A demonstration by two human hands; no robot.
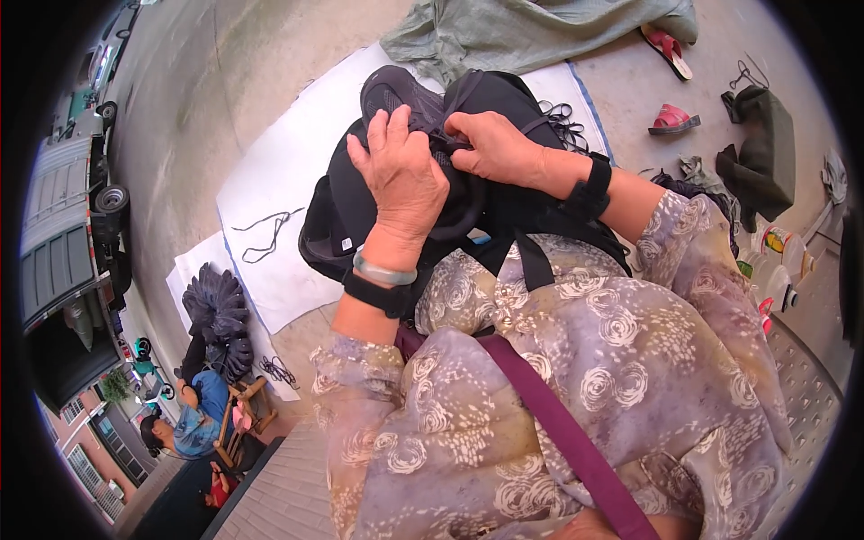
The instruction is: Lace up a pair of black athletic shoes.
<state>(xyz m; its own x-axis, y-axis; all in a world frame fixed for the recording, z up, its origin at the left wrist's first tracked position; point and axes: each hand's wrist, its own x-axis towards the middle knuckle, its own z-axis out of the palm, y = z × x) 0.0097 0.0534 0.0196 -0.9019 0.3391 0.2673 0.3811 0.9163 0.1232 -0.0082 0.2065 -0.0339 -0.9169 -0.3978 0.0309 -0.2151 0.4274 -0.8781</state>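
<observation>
A dark grey knit shoe upper [400, 95] rests on black cloth over my lap. My left hand [400, 171] lies over its near part, with some fingers spread and the others bent down onto it. Beside it, my right hand [495, 148] pinches at the upper's edge, index finger and thumb drawn together. Whatever thin dark piece is between those fingertips blends into the black and cannot be made out. The black cloth [346, 193] spreads under both wrists. A bundle of black laces [562, 126] lies just right of my right hand.
A white sheet [279, 175] on the ground carries a loose black lace [265, 236]. Stacked dark uppers [216, 310] sit at left, near a seated person in blue [200, 416]. Red sandals [673, 120], a dark box-like object [765, 148] and green-grey cloth [540, 31] lie beyond.
</observation>
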